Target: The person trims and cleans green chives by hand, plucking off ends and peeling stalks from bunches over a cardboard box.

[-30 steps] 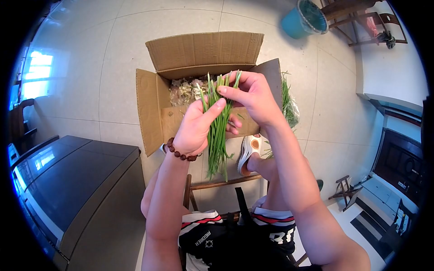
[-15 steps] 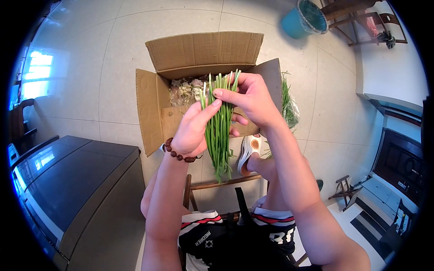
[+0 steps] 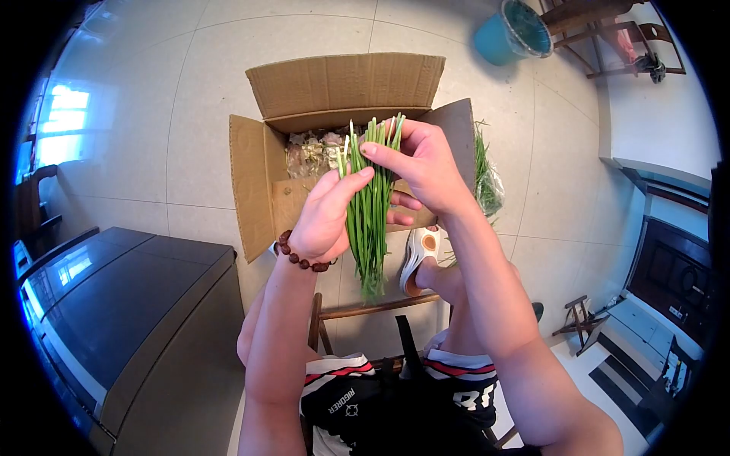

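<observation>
A bunch of long green garlic chives [image 3: 368, 220] hangs in front of me, pale cut ends up and leafy tips down. My left hand [image 3: 323, 213], a beaded bracelet at its wrist, is closed round the middle of the bunch, thumb across the front. Near the pale ends my right hand [image 3: 422, 163] pinches the stalks between thumb and fingers. Beneath both hands stands an open cardboard box [image 3: 346, 87], with crumpled, pale scraps [image 3: 310, 156] in its far left corner. The hands cover part of its inside.
More green stalks in a clear plastic bag [image 3: 489, 186] lie on the floor right of the box. A blue bucket [image 3: 498, 42] stands at the far right. A dark, glossy cabinet [image 3: 129, 304] is close on my left. My foot in a white shoe [image 3: 418, 254] is beside the box.
Both hands stay almost in place on the bunch. The stalks have shifted slightly, and their lower tips hang a little closer together.
</observation>
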Action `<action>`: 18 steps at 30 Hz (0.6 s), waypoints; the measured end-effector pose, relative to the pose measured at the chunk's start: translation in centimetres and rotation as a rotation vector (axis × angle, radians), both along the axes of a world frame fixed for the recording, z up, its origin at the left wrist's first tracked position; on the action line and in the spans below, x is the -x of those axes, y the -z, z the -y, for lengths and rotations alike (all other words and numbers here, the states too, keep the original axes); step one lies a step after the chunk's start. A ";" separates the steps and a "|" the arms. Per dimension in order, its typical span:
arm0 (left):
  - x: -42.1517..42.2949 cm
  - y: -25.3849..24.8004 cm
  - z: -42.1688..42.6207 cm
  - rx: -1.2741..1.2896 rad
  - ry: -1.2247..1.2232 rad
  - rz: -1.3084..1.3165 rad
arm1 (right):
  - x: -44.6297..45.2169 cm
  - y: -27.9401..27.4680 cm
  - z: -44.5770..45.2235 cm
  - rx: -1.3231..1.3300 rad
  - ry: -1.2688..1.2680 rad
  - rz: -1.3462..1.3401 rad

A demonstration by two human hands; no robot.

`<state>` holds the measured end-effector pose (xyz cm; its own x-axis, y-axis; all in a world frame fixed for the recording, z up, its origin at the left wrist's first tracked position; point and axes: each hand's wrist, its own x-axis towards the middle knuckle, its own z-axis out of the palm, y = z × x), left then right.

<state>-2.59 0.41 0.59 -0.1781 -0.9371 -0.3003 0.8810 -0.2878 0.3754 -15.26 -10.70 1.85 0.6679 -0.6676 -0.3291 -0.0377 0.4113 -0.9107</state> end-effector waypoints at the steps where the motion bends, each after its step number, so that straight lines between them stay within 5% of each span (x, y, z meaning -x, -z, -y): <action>1: 0.0 0.0 0.0 -0.004 0.005 0.001 | 0.0 0.0 0.0 0.006 -0.002 -0.009; 18: 0.0 -0.2 0.1 -0.029 -0.009 0.112 | -0.5 0.2 -0.2 0.031 0.080 -0.004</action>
<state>-2.62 0.27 0.83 -0.1337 -0.9291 -0.3448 0.8368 -0.2922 0.4630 -14.74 -10.53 1.65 0.6104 -0.7289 -0.3101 -0.0095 0.3848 -0.9230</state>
